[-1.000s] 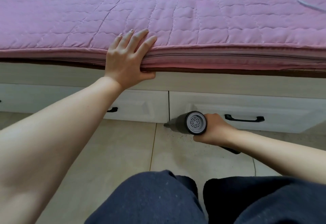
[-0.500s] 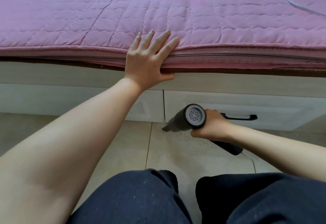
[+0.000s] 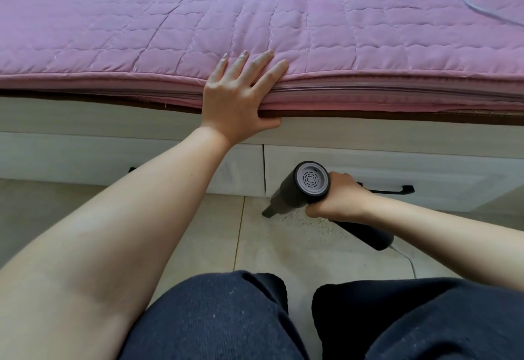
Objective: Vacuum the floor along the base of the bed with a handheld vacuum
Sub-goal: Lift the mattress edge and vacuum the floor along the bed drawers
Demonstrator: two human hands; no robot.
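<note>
The dark grey cylindrical handheld vacuum (image 3: 300,189) is gripped by the clenched fingers of the right hand (image 3: 338,199), nozzle on the beige tiled floor (image 3: 283,246) at 5 o'clock of the left hand (image 3: 241,98), whose straightened fingers are pressed on the pink quilted mattress (image 3: 141,33).

Bare forearms (image 3: 136,232); dark navy knit trousers (image 3: 221,320).

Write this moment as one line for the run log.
stage: vacuuming floor by bed | right hand: grips vacuum, nozzle down at crumbs | left hand: rests on mattress edge
</note>
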